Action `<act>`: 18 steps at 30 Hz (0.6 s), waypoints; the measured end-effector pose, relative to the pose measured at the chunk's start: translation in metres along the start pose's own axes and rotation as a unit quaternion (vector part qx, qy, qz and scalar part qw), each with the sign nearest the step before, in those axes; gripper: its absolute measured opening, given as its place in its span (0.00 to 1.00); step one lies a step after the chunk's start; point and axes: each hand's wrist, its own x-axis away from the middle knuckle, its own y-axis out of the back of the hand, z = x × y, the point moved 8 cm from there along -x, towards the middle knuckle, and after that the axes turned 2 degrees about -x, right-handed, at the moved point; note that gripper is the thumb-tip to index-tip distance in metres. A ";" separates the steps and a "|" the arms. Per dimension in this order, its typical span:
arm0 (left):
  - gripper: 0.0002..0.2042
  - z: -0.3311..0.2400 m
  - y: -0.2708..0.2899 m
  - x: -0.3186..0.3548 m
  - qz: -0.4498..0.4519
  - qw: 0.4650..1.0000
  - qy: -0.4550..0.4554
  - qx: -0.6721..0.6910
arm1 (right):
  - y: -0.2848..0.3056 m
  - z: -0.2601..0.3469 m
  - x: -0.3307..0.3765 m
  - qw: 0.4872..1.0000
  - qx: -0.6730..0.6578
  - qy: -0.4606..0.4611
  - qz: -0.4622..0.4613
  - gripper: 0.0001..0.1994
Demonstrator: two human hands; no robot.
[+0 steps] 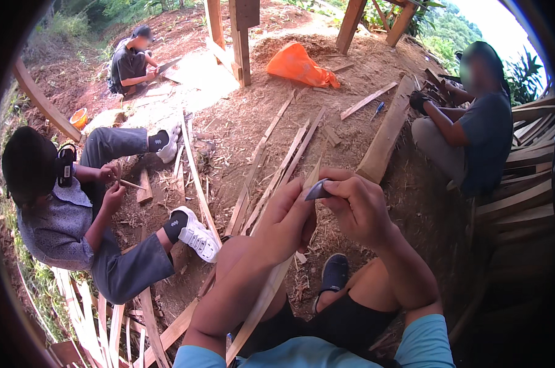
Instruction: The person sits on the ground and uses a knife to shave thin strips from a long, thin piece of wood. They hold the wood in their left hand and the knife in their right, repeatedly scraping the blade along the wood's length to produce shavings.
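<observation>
My left hand [283, 221] is closed around a long, pale wooden strip [265, 297]. The strip slants up from beside my lap, and its narrow tip [315, 167] sticks out beyond my fingers. Pinched in my right hand [360, 205] is a small dark grey, wedge-shaped piece [317, 190]; whether it is a blade or folded sandpaper I cannot make out. That piece lies against the strip's upper end, right by my left thumb. Both hands are close together above my knees, and the left palm hides part of the strip.
Wooden strips [277, 178] and shavings litter the dirt. A thick beam [387, 132] lies at right, near a seated person [482, 129]. Another person [57, 202] sits close at left holding a thin stick; a third [130, 64] crouches farther back. An orange bag [299, 64] lies beyond.
</observation>
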 end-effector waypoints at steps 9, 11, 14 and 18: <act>0.11 0.016 0.006 -0.002 -0.030 0.998 0.044 0.026 | -0.003 -0.010 0.005 0.999 -0.043 0.000 0.015 0.09; 0.10 0.017 0.002 -0.002 -0.032 0.998 0.046 0.031 | 0.000 -0.011 0.006 0.999 -0.032 0.003 0.009 0.09; 0.10 0.016 -0.002 -0.002 -0.011 0.997 0.058 0.043 | 0.006 -0.014 0.004 1.000 -0.010 0.000 0.007 0.10; 0.09 0.017 -0.007 0.001 0.006 0.999 0.047 0.019 | 0.013 -0.014 0.008 1.000 -0.003 -0.001 0.000 0.09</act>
